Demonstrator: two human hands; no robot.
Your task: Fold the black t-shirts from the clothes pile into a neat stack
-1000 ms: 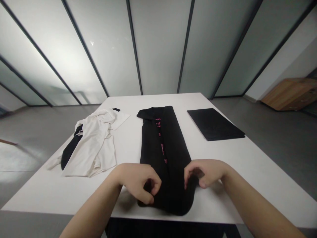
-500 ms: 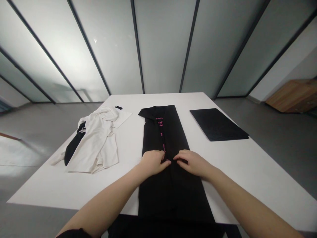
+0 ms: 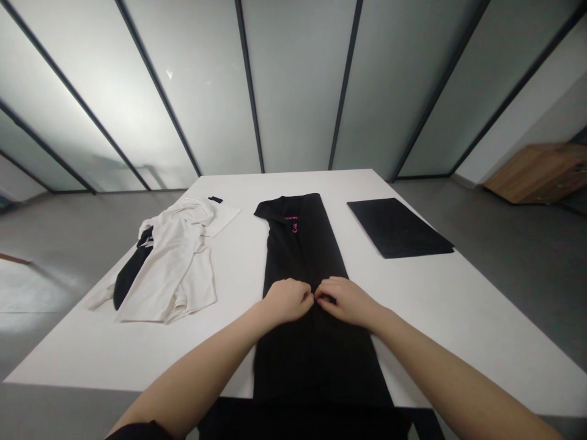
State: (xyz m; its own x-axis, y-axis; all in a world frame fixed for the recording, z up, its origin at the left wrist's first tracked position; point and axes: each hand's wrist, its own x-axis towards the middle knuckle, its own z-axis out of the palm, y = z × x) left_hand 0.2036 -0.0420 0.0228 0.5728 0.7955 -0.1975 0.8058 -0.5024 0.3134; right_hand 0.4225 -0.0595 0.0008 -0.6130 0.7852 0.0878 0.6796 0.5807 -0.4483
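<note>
Hands (image 3: 288, 300) closer together (on black garment (image 3: 316, 360))

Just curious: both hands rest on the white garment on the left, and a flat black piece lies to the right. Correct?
Not quite: the head view shows the left hand and right hand on the long black garment in the middle of the table, not the white garment. The flat black piece does lie to the right.

Pink print (image 3: 294, 227) on the garment (image 3: 300, 263) is illegible (blurred).
</note>
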